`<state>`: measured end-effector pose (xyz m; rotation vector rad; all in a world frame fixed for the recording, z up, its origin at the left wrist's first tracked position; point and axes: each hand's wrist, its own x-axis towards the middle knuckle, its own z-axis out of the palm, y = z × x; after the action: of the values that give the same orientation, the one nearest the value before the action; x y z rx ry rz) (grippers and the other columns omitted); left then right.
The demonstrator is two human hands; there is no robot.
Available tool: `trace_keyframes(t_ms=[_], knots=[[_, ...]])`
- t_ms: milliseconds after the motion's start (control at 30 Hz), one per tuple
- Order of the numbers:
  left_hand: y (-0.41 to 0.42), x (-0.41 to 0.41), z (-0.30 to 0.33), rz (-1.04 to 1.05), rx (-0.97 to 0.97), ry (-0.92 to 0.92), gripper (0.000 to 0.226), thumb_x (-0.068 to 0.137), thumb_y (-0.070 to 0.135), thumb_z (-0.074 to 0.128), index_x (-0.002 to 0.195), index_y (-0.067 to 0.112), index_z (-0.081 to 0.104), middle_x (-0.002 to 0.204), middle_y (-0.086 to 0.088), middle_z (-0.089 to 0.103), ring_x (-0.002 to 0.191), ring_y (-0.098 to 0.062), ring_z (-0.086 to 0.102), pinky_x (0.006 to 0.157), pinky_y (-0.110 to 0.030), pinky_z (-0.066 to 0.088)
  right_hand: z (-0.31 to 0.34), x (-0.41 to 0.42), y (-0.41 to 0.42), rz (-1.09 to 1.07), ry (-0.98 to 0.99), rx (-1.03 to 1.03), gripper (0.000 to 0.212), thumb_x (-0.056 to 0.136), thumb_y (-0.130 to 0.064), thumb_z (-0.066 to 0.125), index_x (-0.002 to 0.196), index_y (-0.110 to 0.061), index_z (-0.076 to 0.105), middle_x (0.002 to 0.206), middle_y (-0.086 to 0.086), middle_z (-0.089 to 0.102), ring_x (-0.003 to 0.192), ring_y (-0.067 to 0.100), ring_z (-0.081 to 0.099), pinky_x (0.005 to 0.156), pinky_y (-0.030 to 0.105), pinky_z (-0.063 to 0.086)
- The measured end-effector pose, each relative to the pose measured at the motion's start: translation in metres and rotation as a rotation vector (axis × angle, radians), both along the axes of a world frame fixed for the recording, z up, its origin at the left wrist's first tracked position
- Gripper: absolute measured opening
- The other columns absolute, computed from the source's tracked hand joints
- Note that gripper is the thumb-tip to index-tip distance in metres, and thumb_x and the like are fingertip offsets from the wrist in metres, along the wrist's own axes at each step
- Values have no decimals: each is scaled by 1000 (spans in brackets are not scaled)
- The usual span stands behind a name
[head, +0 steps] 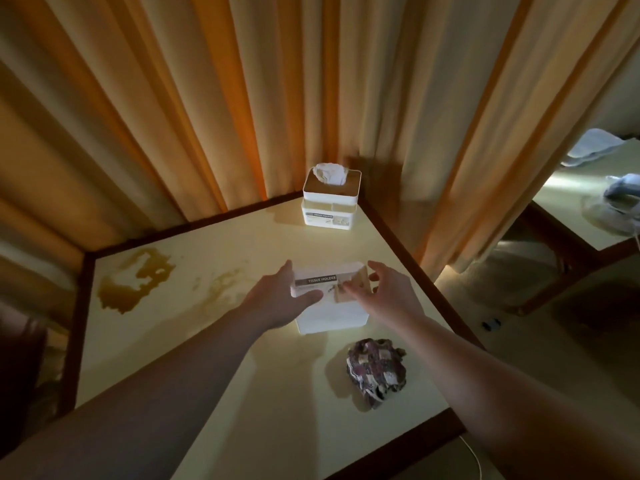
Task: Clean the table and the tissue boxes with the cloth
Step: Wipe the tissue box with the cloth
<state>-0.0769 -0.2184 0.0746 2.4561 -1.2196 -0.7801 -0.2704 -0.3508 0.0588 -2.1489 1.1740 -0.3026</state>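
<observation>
"tissue holder" in white capitals on a dark strip across the label of the near tissue box [329, 299]. same dark strip with the same words, smaller and barely legible, on the front label of the far tissue box [329, 209]. finer print on both labels too small to read.

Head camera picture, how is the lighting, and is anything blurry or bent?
Head view: dim and warm; a bright patch falls on the near tissue box between the left hand and right hand; the cloth casts a shadow leftward; curtains are soft and smeared; the table edges splay from wide-angle distortion.
</observation>
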Motion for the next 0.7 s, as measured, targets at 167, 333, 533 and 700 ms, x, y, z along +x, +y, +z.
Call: trace_keyframes(t_ms=[167, 333, 533, 700], knots=[[-1, -5, -8, 116, -22, 55, 63, 82, 62, 74, 128, 24, 54, 127, 2, 64, 107, -23, 61, 89, -39, 52, 3, 7, 4, -10, -38, 87, 35, 83, -57, 76, 93, -24, 70, 87, -15, 72, 80, 3, 68, 63, 21, 55], [6, 2, -6, 208, -147, 77, 70, 76, 59, 80, 134, 31, 53, 121, 8, 65, 99, -20, 65, 77, -38, 58, 6, 20, 6, 4, -139, 85, 44, 79, -53, 82, 104, -19, 70, 94, -21, 69, 84, 2, 68, 61, 17, 55], [23, 48, -12, 348, -282, 116, 119, 46, 73, 80, 150, 30, 42, 135, 8, 63, 114, -18, 64, 95, -44, 57, 24, 61, 17, 91, -244, 112, 67, 78, -43, 89, 136, -33, 56, 104, -16, 61, 96, 12, 70, 84, 30, 62], [44, 86, 3, 516, -322, 127, 95, 54, 39, 98, 134, 22, 50, 122, 4, 65, 104, -19, 65, 81, -37, 57, 18, 122, 23, 118, -258, 108, 78, 75, -42, 91, 139, -23, 53, 115, -6, 68, 101, 17, 70, 84, 36, 62]])
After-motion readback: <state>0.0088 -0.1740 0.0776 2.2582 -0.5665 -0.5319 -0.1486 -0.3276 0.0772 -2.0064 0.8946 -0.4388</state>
